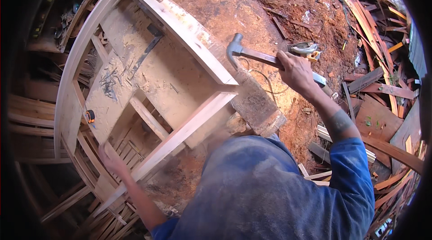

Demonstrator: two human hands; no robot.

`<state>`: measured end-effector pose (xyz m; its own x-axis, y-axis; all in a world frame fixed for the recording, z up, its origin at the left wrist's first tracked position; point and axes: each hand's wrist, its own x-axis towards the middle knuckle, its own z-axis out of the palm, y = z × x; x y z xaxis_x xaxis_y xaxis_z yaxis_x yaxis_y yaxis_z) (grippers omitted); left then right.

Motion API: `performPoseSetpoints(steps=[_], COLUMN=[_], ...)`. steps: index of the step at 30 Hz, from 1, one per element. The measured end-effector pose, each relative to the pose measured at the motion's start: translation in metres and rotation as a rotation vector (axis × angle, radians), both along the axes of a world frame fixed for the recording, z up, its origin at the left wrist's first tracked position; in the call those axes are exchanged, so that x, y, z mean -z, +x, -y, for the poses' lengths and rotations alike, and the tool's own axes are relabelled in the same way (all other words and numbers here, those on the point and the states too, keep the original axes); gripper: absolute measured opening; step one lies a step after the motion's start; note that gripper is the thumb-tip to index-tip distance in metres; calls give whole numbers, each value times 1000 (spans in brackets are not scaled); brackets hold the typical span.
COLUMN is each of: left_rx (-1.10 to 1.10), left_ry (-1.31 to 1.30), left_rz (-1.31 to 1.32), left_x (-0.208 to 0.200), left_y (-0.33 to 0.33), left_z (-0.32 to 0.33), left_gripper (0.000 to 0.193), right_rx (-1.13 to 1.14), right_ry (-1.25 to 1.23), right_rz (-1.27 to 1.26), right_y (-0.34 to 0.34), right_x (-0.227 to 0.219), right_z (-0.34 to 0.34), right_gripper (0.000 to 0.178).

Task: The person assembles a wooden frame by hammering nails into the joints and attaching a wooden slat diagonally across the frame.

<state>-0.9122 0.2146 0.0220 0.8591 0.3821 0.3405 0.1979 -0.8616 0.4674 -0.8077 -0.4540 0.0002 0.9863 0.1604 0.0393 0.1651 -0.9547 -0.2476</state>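
head view, right hand (295,70) gripping hammer (259,56), any lettering illegible

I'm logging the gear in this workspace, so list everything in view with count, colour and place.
hammer: 1, grey head, brown handle, in the right hand
wooden frame: 1, pale, across the left half
nails: uncounted pile, grey, on the dusty board
tape measure: 1, black and orange, on the board's left
L-shaped tool: 1, dark, on the board's upper part
power tool: 1, silver and yellow, on the ground beyond the right hand
scrap wood: many, mostly brown, far right
shirt: 1, blue, lower middle
right hand: 1, bare, right of centre
left hand: 1, bare, blurred, lower left
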Motion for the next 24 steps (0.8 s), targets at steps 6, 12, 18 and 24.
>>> performPoseSetpoints(steps=[6, 12, 18, 24], left_rx=[1006, 1430, 1586, 1568], left_ry=[217, 558, 494, 352], left_rz=[-130, -199, -316, -447], left_x=[-28, 23, 29, 27], left_y=[159, 227, 237, 242], left_z=[323, 396, 402, 401], left_gripper=[37, 37, 26, 26], right_rx=[-188, -282, 244, 677], right_ry=[61, 53, 293, 2014], right_rz=[3, 8, -399, -97], right_y=[35, 16, -2, 54], right_x=[20, 10, -12, 56], right_z=[3, 33, 134, 108], right_gripper=[9, 12, 36, 44])
